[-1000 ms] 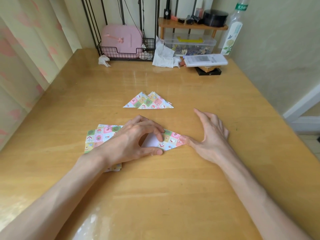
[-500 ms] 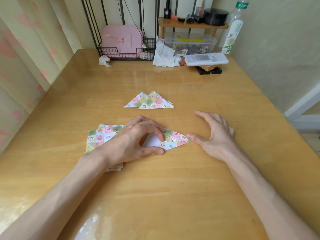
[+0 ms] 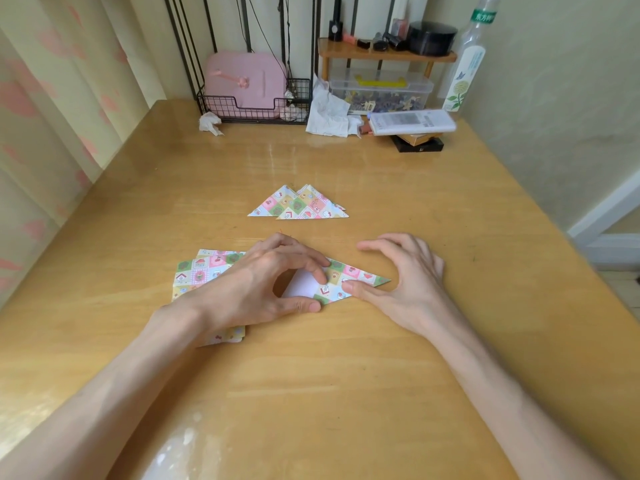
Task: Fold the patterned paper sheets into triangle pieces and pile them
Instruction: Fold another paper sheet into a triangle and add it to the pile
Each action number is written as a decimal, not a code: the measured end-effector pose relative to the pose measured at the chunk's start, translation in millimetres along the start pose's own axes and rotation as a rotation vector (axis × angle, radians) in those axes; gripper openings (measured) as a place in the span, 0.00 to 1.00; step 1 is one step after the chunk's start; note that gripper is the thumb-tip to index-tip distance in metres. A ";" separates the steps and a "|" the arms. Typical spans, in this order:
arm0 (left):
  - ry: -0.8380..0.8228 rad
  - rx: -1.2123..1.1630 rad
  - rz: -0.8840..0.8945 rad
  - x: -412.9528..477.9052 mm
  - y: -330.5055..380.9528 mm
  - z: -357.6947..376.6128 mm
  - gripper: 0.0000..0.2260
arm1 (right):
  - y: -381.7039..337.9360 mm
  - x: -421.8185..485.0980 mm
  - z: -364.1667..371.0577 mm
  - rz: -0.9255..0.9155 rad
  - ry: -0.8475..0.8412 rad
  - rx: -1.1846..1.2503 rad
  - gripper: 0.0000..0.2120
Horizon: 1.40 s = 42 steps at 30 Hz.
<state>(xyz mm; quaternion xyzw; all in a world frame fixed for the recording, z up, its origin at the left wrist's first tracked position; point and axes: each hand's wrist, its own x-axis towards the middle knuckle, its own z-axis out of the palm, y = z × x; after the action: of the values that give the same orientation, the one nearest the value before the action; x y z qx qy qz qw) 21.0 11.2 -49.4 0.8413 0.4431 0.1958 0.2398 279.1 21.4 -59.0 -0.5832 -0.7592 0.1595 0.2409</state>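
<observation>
Stack (image 3: 194, 271) centre-left; left hand (image 3: 256, 285) arched over it, curled fingertips and thumb pinning the sheet (image 3: 349, 282); its long axis runs left-right, tip nearest the right hand (image 3: 408, 282), loosely spread, thumb pressing the fold; pile (image 3: 298, 206) above, mid-frame

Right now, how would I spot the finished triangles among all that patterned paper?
On the wooden table, look just beyond the left hand and right hand. The folded triangles lie there, overlapping. Unlike the half-folded sheet nearer you, no hand touches them.
</observation>
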 end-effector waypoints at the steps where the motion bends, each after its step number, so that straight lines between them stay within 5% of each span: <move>1: 0.006 0.003 0.004 -0.1 0.4 0.6 0.14 | 0.9 -0.1 0.2 0.002 -0.007 0.002 0.30; 20: 0.040 0.111 -0.013 3.8 -0.6 4.5 0.14 | -18.9 -2.6 10.1 -0.027 -0.045 -0.024 0.42; 42: -0.139 0.005 -0.057 -2.3 5.3 -11.8 0.24 | -35.4 -3.8 19.7 -0.044 -0.068 -0.052 0.47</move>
<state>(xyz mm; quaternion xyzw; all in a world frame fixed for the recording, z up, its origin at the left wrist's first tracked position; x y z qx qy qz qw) 16.8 9.3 -37.1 0.8405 0.4496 0.1289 0.2733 240.4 9.0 -57.5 -0.5669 -0.7834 0.1538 0.2032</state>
